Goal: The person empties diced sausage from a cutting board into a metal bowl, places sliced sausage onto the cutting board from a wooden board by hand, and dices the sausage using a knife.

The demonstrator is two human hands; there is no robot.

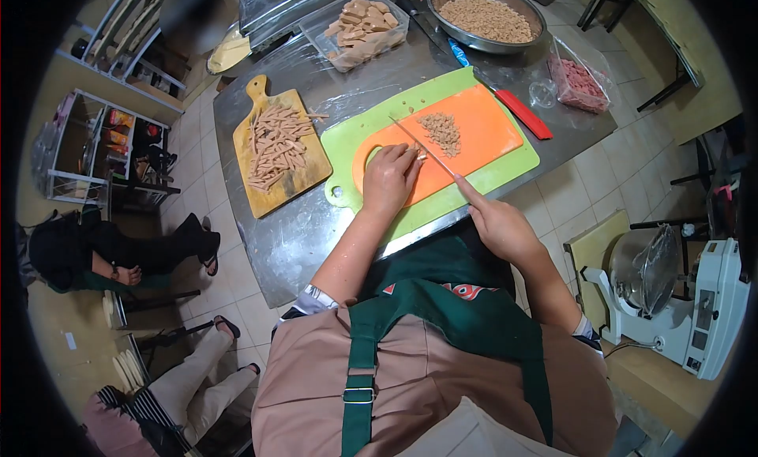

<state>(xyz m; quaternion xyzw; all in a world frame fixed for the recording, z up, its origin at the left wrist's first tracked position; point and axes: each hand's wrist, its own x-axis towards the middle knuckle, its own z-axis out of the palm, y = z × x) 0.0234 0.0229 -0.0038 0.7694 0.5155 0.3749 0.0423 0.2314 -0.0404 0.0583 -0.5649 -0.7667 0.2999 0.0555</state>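
My right hand [501,228] is closed round the handle of a knife [433,153], its blade lying across the orange cutting board [482,137]. Close against the blade, my left hand [388,176] presses pinkish-brown food strips [421,154] down, fingers curled together and mostly hiding them. Past the blade sits a small heap of diced pieces [442,133]. A larger green cutting board [347,141] lies under the orange one. To the left, a wooden board [308,176] bears a pile of cut strips [276,145] of the same colour.
At the table's far side stand a clear tub [320,42] of chunks and a metal bowl [529,42] full of diced bits. A red-handled tool [525,115] and a bag of pink meat [580,86] lie right. Two people sit at left; a mixer [671,299] stands right.
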